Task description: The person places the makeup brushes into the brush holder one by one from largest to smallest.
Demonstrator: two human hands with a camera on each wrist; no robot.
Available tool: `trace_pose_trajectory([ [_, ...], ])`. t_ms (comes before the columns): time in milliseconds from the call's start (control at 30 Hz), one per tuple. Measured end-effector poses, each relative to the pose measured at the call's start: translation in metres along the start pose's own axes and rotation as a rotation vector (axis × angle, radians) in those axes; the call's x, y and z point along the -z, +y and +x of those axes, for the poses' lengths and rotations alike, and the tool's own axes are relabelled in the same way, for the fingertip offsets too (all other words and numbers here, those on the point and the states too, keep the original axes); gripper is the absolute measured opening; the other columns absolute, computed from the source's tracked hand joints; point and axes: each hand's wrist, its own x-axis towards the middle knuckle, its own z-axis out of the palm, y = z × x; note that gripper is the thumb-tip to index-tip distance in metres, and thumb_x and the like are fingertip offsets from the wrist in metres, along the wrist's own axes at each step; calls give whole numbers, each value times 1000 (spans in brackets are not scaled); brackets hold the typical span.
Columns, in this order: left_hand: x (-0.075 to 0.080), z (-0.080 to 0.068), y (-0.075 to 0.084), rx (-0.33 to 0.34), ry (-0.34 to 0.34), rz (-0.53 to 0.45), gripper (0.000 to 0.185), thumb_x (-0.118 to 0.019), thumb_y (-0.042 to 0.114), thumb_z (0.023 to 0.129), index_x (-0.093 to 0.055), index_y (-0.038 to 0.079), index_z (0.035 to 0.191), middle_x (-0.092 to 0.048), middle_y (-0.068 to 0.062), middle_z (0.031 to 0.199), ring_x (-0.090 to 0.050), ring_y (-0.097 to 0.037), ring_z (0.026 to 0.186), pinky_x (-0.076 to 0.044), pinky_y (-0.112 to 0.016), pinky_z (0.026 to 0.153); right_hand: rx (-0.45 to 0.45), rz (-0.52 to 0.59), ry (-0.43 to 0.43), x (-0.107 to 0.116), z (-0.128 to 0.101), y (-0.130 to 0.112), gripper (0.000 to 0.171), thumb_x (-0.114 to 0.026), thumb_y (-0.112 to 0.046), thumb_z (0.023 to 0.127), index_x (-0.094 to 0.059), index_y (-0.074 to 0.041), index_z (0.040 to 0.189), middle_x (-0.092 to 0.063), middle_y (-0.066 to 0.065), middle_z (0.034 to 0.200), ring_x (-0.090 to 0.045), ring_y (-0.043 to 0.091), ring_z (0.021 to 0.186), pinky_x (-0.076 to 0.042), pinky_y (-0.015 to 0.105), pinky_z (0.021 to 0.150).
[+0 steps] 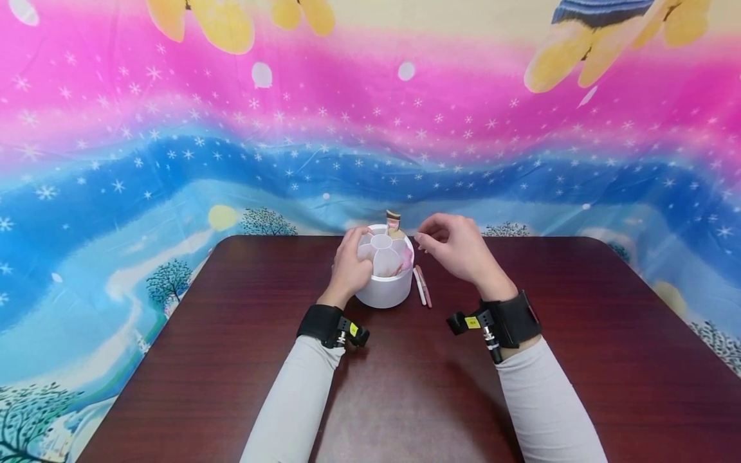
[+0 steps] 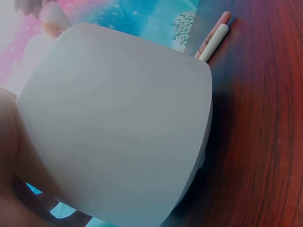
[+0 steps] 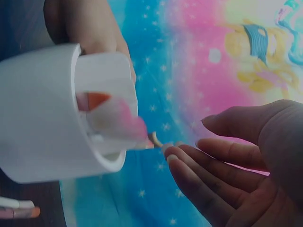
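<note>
Two hands are busy around a white round organiser (image 1: 384, 283) that stands on the dark wooden table (image 1: 231, 360), toward its far edge and about midway across it. The left hand (image 1: 350, 265) is on the organiser's left side, its fingers wrapped around the wall with the fingertips reaching up to the rim; in the left wrist view the white wall (image 2: 118, 127) fills nearly the whole picture. The inside of the organiser is split into wedge-shaped compartments around a small round centre. Something pink (image 1: 405, 259) leans in a compartment on the right side, and a small item with a dark cap (image 1: 393, 220) stands up above the far rim. The right hand (image 1: 457, 247) hangs just to the right of the organiser, above the table and not touching the rim. From above its fingers look loosely curled toward the thumb; the right wrist view shows the fingers (image 3: 222, 165) relaxed and slightly bent with nothing between them. Right beside the organiser, on its right and under that hand, two slim sticks lie side by side on the table, a white one (image 1: 419, 287) closer to the organiser and a pink one (image 1: 425, 287) touching it.
</note>
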Motion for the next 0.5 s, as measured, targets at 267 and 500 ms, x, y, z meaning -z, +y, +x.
trace_pose_trajectory([
  [267, 0, 0, -1, 11, -4, -9, 67, -51, -9, 69, -57, 22, 128, -50, 3, 144, -50, -29, 122, -37, -66, 96, -77, -60, 1, -2, 3, 22, 20, -65, -12, 98, -70, 2, 111, -74, 14, 97, -71, 27, 88, -55, 44, 83],
  [500, 0, 0, 1, 14, -15, -12, 67, -51, -9, 70, -56, 21, 130, -50, 2, 145, -50, -29, 123, -37, -65, 97, -107, -133, -56, -10, 6, 50, 20, -68, -7, 93, -70, 6, 108, -72, 21, 101, -69, 34, 94, -55, 47, 85],
])
